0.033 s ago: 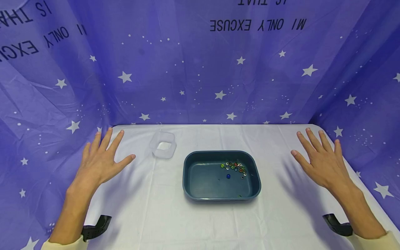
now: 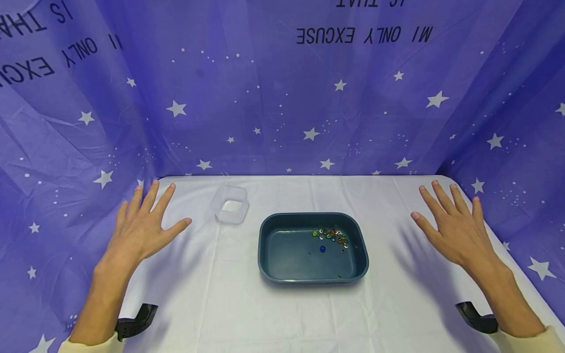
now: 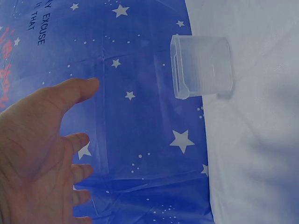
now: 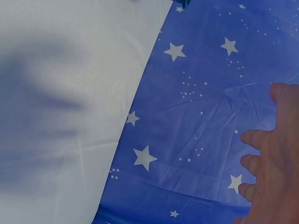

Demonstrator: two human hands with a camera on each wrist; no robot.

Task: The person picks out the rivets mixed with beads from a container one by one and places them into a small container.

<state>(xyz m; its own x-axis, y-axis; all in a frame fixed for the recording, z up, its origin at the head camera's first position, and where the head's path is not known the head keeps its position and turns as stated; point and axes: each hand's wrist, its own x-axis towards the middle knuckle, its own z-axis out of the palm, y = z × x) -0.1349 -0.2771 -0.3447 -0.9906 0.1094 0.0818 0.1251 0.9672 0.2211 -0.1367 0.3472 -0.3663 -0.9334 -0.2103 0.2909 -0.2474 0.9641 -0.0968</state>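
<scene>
My left hand (image 2: 140, 230) hovers above the left side of the white table, fingers spread and holding nothing. Nearest to it is a clear plastic container (image 2: 236, 215), just right of its fingertips. In the left wrist view the same container (image 3: 208, 65) stands beyond the thumb. Over the table's right side, my right hand (image 2: 459, 233) is likewise spread and holds nothing. Between the hands sits a dark teal rectangular tray (image 2: 282, 267). Small green, red and silvery beads (image 2: 340, 239) cluster in its far right part, with a blue bead (image 2: 322, 249) slightly apart.
A white cloth (image 2: 291, 314) covers the table. Purple-blue curtains (image 2: 273, 108) with white stars hang behind it and along both sides. Each wrist carries a black device (image 2: 137, 321). Shadows of both hands fall on the cloth.
</scene>
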